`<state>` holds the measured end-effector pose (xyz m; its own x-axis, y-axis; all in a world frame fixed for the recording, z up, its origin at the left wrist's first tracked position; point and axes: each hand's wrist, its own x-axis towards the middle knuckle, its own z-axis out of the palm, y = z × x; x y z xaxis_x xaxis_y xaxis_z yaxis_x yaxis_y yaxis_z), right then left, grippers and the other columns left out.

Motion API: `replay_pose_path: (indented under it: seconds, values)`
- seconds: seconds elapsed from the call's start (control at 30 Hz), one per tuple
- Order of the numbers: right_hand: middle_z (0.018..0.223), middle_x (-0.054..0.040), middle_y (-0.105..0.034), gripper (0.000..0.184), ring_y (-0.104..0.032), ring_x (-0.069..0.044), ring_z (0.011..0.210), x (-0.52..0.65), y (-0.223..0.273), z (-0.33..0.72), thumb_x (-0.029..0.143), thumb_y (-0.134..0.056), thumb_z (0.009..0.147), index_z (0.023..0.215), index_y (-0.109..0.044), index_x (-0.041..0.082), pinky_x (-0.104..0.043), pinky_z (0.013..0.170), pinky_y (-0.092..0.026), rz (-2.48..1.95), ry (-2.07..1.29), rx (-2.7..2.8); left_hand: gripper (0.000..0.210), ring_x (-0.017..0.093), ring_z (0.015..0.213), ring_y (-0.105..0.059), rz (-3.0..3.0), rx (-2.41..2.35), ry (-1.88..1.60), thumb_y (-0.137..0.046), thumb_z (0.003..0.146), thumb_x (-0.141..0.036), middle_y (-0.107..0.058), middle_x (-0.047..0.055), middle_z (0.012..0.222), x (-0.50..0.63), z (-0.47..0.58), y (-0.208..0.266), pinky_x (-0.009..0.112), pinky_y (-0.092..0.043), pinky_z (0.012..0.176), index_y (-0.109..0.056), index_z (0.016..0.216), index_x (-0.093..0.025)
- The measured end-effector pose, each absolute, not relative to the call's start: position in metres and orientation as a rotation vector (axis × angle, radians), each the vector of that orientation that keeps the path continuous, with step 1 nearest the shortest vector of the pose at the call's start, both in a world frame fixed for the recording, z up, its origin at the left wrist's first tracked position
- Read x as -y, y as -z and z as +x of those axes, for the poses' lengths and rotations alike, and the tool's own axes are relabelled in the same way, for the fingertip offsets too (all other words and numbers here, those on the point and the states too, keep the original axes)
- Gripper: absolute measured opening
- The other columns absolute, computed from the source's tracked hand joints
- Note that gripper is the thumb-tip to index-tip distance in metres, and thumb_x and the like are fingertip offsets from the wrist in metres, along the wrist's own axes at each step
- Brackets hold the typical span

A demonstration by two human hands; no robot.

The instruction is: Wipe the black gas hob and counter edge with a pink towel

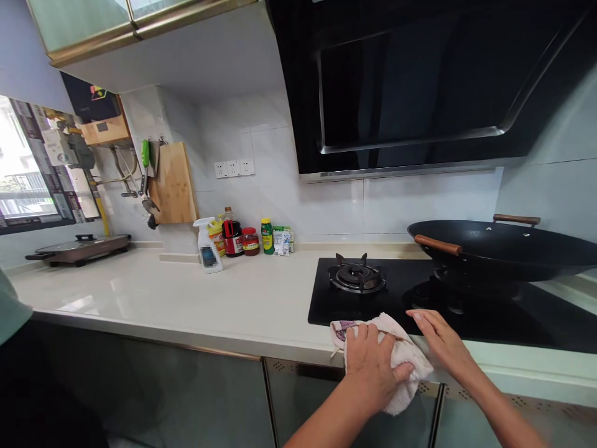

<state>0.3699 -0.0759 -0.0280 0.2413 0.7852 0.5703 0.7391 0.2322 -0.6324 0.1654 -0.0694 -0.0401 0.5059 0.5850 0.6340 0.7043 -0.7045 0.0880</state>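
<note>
L hand (373,358) is in the lower centre of frame, palm down, fingers spread over a pale cloth (410,348) w/ a purple patch at its upper L corner; it holds the cloth, thumb on the R side. Cloth sits at the front edge of the counter (140,292), bunched, part of it hanging down over the edge, its top reaching onto the front of the black stove (326,308). R hand (441,342) is just R of it, nothing in grip, fingers pretty straight & pointing upper L; can't tell if it touches cloth or stove.

Above the hands, mid frame, a bare burner (359,280). R side of frame: big black wok (504,246) w/ wooden handles, over the other burner. Range hood (420,87) fills upper R.

Centre L, along the wall: spray bottle (208,246), sauce bottle (233,238), red-lidded jar (250,241), green bottle (267,238) w/ yellow cap, some packets (282,241). Cutting board (175,186) hangs upper L; lidded pan (84,247) far L of frame
</note>
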Motion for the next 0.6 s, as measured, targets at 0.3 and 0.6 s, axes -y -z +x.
replay_pose_path:
  seconds: [0.3,0.6]
  values:
    - [0.135,-0.0046,-0.064,0.040,-0.056,-0.023,0.128,0.110,0.044,0.279,0.046,-0.035,0.102,0.130,-0.061,0.031,-0.045,0.110,-0.045,-1.376,0.018,1.725,0.031,0.027,0.099,-0.058,-2.598,1.016,1.024,-0.058,0.090,-0.029,-0.067,0.011,0.108,0.077,0.147,0.030,0.048,-0.046,0.087,-0.066,0.118,-0.020]
    - [0.133,-0.0062,-0.064,0.040,-0.056,-0.029,0.126,0.098,0.068,0.285,0.052,-0.047,0.096,0.127,-0.061,0.032,-0.049,0.104,-0.045,-1.519,0.185,1.774,0.024,0.021,0.105,-0.067,-2.417,1.210,1.448,-0.063,0.087,-0.019,-0.072,0.005,0.112,0.037,0.051,0.016,0.037,-0.052,0.092,-0.071,0.109,-0.024]
